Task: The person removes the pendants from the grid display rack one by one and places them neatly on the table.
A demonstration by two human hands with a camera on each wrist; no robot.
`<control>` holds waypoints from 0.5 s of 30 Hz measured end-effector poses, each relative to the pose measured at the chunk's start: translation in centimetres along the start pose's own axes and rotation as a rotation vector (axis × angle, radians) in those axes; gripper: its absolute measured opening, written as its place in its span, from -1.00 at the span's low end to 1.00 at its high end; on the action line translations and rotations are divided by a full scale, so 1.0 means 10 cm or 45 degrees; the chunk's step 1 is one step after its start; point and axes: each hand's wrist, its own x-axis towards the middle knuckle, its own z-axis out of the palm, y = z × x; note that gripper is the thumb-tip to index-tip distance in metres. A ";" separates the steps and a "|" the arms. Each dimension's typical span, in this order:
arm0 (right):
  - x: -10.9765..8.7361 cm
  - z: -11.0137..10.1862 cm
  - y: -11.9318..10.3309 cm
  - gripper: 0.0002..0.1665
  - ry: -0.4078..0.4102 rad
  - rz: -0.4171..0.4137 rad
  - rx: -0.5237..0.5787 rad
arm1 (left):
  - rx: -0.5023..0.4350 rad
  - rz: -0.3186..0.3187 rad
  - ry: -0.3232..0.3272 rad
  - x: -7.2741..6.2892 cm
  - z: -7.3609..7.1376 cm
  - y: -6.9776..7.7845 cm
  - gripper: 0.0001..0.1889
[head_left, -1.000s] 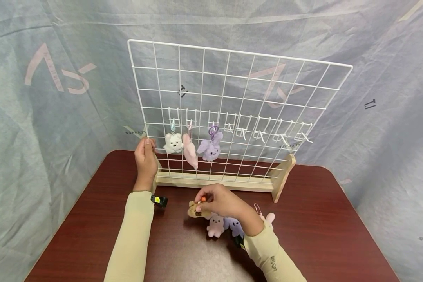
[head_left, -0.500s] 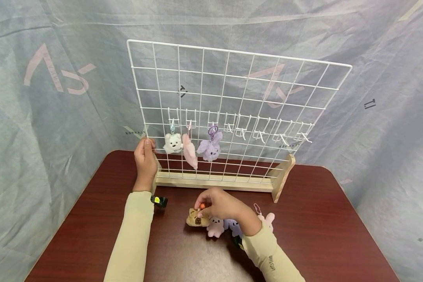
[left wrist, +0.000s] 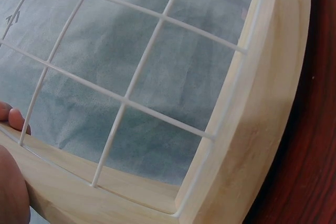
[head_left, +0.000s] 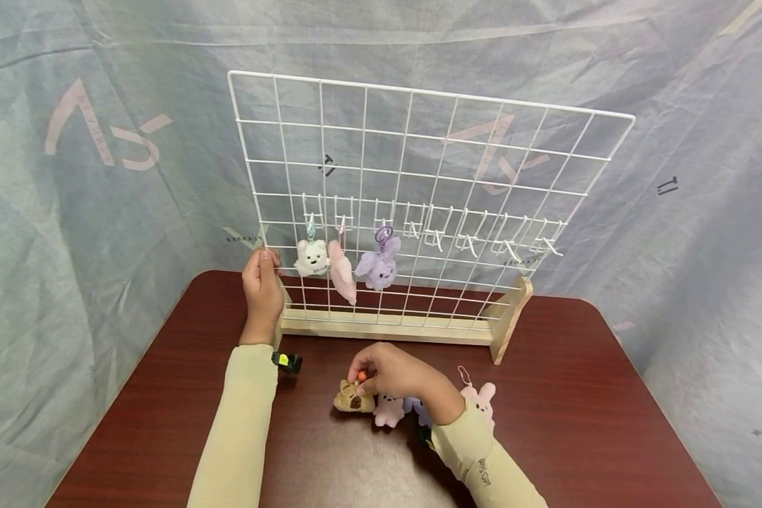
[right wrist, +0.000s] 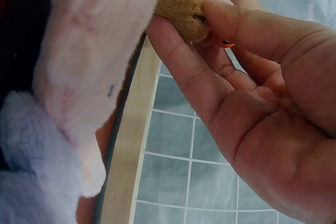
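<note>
Tan plush charm: pinched by the right hand [head_left: 390,370]; the tan plush charm [head_left: 348,401] has just come slightly nearer and left, its dark muzzle now facing more toward the near side. Whether it touches the table [head_left: 330,466] cannot be told.
Right-hand grip: thumb and index finger close on the charm, beside its orange bell [head_left: 363,377].
Left-hand grip: the left hand [head_left: 262,286] grips the left edge of the wire grid rack [head_left: 411,92], unchanged.
Hanging row: white bear [head_left: 312,258], pink plush [head_left: 341,274] and purple bunny [head_left: 379,270] stay put; the tan charm is off the hooks [head_left: 467,242], so hanging stands at three.
Table plushes: pale pink plush [head_left: 389,411] just right of the charm, a partly hidden lavender plush [head_left: 419,409] next, and a pink bunny [head_left: 485,402] farther right, less covered now that the right forearm has shifted.
</note>
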 end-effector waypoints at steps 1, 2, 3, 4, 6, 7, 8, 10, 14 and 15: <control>0.00 0.01 0.01 -0.80 -0.003 0.005 -0.001 | -0.004 -0.001 -0.003 0.00 0.00 0.00 -0.63; 0.01 0.01 0.01 -0.80 -0.006 0.005 -0.011 | -0.004 0.000 -0.006 0.00 0.00 0.00 -0.62; 0.01 0.02 0.02 -0.80 -0.009 0.007 -0.018 | -0.005 0.002 -0.010 0.00 0.00 0.00 -0.62; 0.01 0.02 0.02 -0.81 -0.012 0.009 -0.027 | -0.004 0.004 -0.012 0.00 0.00 0.00 -0.61; 0.02 0.03 0.02 -0.81 -0.019 0.013 -0.039 | 0.002 0.012 -0.017 0.00 -0.01 -0.01 -0.60; 0.02 0.04 0.02 -0.81 -0.021 0.019 -0.043 | 0.000 0.016 -0.020 0.00 -0.01 -0.01 -0.59; 0.02 0.04 0.03 -0.81 -0.025 0.023 -0.048 | 0.002 0.023 -0.023 0.00 -0.01 -0.01 -0.58; 0.03 0.05 0.04 -0.80 -0.035 0.033 -0.051 | 0.002 0.033 -0.028 0.00 -0.02 -0.02 -0.57; 0.03 0.06 0.06 -0.80 -0.053 0.022 -0.052 | -0.004 0.045 -0.037 0.00 -0.02 -0.02 -0.55; 0.04 0.06 0.06 -0.79 -0.055 0.017 -0.052 | -0.006 0.044 -0.037 0.01 -0.02 -0.01 -0.55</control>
